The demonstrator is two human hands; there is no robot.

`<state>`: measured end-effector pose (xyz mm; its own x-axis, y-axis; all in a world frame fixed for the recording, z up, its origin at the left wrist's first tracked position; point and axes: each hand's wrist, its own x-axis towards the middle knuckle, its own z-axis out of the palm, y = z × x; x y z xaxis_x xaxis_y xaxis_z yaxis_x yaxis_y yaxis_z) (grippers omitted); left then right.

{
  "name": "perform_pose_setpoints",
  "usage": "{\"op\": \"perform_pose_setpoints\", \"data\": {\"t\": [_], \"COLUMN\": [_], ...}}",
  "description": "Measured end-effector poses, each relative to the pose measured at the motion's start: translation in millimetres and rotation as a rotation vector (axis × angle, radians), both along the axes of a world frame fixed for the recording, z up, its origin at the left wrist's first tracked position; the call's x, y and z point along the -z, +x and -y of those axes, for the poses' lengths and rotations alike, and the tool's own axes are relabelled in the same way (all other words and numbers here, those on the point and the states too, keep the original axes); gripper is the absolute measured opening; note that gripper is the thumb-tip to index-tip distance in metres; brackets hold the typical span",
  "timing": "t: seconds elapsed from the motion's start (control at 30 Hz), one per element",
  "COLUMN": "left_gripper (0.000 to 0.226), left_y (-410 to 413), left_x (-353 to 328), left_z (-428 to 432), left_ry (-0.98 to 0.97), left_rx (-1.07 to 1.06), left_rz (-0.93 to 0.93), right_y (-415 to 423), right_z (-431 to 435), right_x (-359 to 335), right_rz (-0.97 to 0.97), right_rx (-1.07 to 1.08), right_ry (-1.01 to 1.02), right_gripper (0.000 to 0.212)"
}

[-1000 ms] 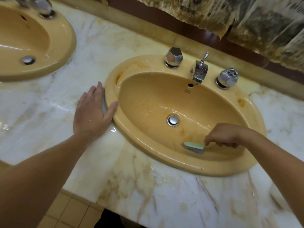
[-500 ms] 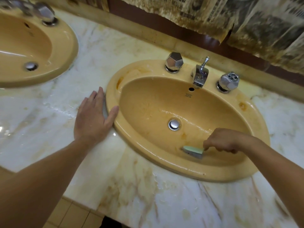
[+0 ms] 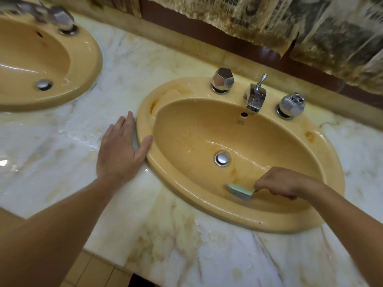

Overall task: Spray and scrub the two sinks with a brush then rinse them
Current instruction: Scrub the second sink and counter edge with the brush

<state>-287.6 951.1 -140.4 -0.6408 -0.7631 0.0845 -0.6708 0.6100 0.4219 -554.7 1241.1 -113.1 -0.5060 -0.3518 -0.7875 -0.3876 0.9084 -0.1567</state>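
Brush (image 3: 240, 190) in right hand (image 3: 284, 183) (bristles down)

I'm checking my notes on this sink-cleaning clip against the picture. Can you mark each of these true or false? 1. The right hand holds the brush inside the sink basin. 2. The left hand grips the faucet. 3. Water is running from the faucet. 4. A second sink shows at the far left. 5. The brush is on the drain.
1. True: the right hand grips the green brush against the near wall of the right sink.
2. False: the left hand lies flat on the marble counter, its thumb against the sink's rim, away from the faucet.
3. False: no stream shows below the faucet.
4. True: the left sink is there.
5. False: the brush is nearer than the drain, apart from it.
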Motion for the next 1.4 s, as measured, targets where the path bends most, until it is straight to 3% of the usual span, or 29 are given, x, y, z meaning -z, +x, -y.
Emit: {"op": "perform_pose_setpoints", "data": {"t": [0.07,0.1,0.2,0.33,0.43,0.47,0.57,0.6,0.7,0.73,0.83,0.87,0.97,1.0,1.1,1.13,1.23,1.37,1.4], "left_gripper": [0.083,0.083,0.084,0.083,0.083,0.083,0.083,0.083,0.083,0.083,0.083,0.082,0.082,0.082,0.082,0.082,0.081,0.081,0.08], "left_y": [0.4,0.5,0.5,0.3,0.3,0.1,0.3,0.5,0.2,0.2,0.6,0.6,0.2,0.1,0.0,0.1,0.3,0.5,0.6], "left_x": [0.4,1.2,2.2,0.8,0.2,0.1,1.1,1.6,2.4,2.5,2.9,2.9,2.3,1.8,1.0,0.9,1.1,0.3,0.4], "left_z": [0.4,0.8,1.5,1.0,1.4,1.4,1.7,1.7,2.5,2.6,3.2,3.0,3.0,2.8,2.0,1.8,2.0,1.5,1.4], "left_ry": [-0.006,-0.01,-0.003,-0.01,-0.008,-0.007,-0.012,-0.014,-0.02,-0.021,-0.023,-0.024,-0.022,-0.02,-0.02,-0.02,-0.025,-0.019,-0.019], "left_rx": [0.002,0.004,0.004,0.007,0.005,0.003,0.0,0.002,0.004,0.004,0.004,0.005,0.006,0.006,0.006,0.005,0.001,-0.001,-0.001], "left_rz": [0.001,0.003,0.006,0.002,-0.001,-0.001,0.008,0.011,0.014,0.016,0.019,0.019,0.016,0.019,0.018,0.016,0.02,0.016,0.013], "right_y": [-0.5,0.3,7.4,6.6,12.2,13.3,11.0,12.0,19.4,18.4,12.4,13.9,23.4,23.8,15.6,16.0,23.9,24.9,26.9], "right_z": [2.3,4.0,11.5,12.2,18.0,18.2,17.7,18.4,24.5,23.0,19.8,20.1,27.5,26.6,22.5,23.5,30.6,30.2,32.5], "right_x": [1.8,2.4,0.1,9.3,3.9,3.9,10.5,10.9,3.7,8.3,20.6,21.2,13.7,15.5,27.8,27.3,20.3,26.1,24.6], "right_rz": [-0.197,-0.173,0.135,-0.188,0.109,0.123,-0.189,-0.178,0.183,0.173,-0.215,-0.215,0.157,0.158,-0.205,-0.221,0.12,-0.137,-0.042], "right_rx": [-0.027,-0.023,0.043,-0.032,0.035,0.036,-0.049,-0.039,0.079,0.077,-0.048,-0.05,0.058,0.075,-0.012,0.006,0.063,0.055,0.092], "right_ry": [-0.015,-0.034,-0.065,-0.035,-0.101,-0.099,-0.065,-0.066,-0.142,-0.143,-0.083,-0.092,-0.201,-0.185,-0.116,-0.129,-0.194,-0.186,-0.228], "right_gripper": [0.035,0.034,0.035,0.032,0.033,0.031,0.027,0.034,0.031,0.031,0.026,0.027,0.03,0.03,0.025,0.024,0.028,0.029,0.029]}}
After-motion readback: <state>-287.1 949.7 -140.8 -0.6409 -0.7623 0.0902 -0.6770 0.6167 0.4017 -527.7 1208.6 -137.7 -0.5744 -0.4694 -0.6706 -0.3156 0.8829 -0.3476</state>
